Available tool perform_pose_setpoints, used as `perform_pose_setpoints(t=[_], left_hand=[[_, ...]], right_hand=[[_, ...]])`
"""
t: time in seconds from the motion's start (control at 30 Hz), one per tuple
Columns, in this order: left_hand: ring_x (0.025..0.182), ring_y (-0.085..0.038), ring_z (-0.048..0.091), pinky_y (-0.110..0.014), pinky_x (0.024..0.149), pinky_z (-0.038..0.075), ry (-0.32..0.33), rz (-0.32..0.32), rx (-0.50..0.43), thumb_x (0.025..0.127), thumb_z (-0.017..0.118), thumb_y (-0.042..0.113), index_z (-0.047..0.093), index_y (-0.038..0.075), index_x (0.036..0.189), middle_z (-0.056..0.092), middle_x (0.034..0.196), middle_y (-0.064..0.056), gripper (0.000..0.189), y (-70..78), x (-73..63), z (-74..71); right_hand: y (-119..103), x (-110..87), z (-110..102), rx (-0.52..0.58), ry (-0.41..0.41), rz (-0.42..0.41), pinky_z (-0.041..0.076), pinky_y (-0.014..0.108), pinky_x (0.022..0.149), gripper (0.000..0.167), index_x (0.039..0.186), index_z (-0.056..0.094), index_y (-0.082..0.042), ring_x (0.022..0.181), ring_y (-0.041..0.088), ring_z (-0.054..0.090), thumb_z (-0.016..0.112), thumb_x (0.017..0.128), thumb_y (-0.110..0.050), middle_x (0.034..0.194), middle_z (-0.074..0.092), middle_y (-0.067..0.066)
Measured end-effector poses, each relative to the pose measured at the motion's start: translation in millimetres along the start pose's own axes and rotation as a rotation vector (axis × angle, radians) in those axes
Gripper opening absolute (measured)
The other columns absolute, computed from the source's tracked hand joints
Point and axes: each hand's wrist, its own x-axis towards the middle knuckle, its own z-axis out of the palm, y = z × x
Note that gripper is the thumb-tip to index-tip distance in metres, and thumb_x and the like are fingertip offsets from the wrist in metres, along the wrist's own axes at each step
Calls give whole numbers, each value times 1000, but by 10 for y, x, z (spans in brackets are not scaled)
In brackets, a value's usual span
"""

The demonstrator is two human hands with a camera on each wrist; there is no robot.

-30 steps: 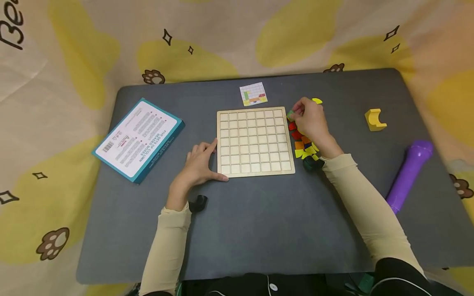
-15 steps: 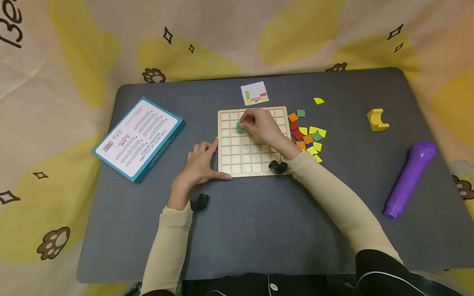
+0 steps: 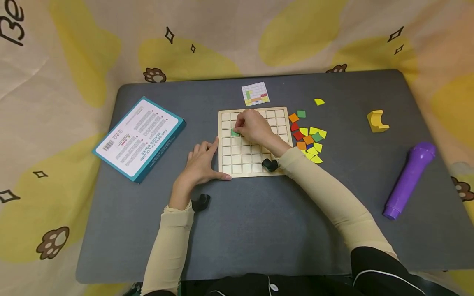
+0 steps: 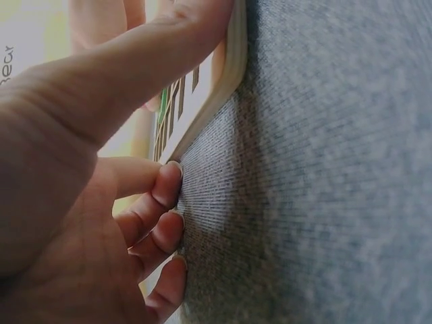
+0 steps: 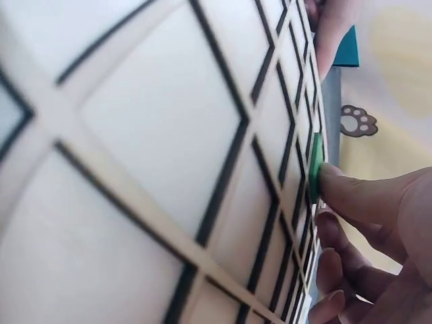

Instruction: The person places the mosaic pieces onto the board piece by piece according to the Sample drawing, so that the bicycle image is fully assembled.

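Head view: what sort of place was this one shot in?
Probably an indoor play or recording corner: a gray table stands against a printed, cloth-like backdrop, with a wooden grid board and loose colored tiles on it.

The head view faces down from above, sharing the board [image 3: 241, 150] with both low, close wrist views.

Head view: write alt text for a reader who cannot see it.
A person's right hand holds a green tile at a wooden grid board, while the left hand touches the board's left side. Colored tiles lie right of the board and a patterned card beyond it on a gray table; a teal box lies left, a purple object farther right.
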Motion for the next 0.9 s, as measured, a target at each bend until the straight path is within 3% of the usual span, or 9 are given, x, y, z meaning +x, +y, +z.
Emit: perform_pose_setpoints(t=[0.23, 0.37, 0.57, 0.77, 0.9], left_hand=[[138, -36, 36, -56, 117, 25, -3, -1, 4, 75, 97, 48, 11, 13, 172, 43, 153, -16, 135, 3, -12, -12], [138, -36, 36, -55, 117, 25, -4, -6, 9, 75, 97, 48, 10, 14, 172, 43, 153, -16, 135, -3, -18, -5], [138, -36, 35, -57, 117, 25, 3, 2, 10, 74, 97, 48, 10, 14, 172, 43, 153, -17, 135, -4, -12, 9], [138, -36, 35, -56, 117, 25, -4, -6, 12, 75, 97, 49, 8, 15, 172, 42, 154, -16, 136, 4, -15, 9], [139, -36, 35, -55, 117, 25, -11, -8, 4, 75, 96, 49, 8, 16, 172, 41, 154, -15, 136, 16, -18, 2]], right_hand=[[59, -26, -26, 27, 24, 3, 45, 34, 74, 13, 90, 75, -8, 85, 22, 60, 78, 98, -17, 93, 69, 9], [200, -55, -134, 81, 47, 23, 47, 38, 80, 10, 97, 75, -5, 90, 25, 61, 75, 99, -15, 101, 69, 12], [570, -131, -491, 132, 147, 103, 43, 47, 95, 20, 118, 70, 1, 105, 33, 52, 63, 103, -10, 127, 54, 20], [982, -324, -905, 83, 179, 167, 39, 44, 83, 27, 130, 65, 5, 96, 34, 46, 60, 105, -7, 131, 50, 26], [1193, -479, -1101, 57, 157, 200, 39, 43, 82, 31, 133, 63, 6, 100, 37, 47, 64, 105, -10, 135, 48, 28]])
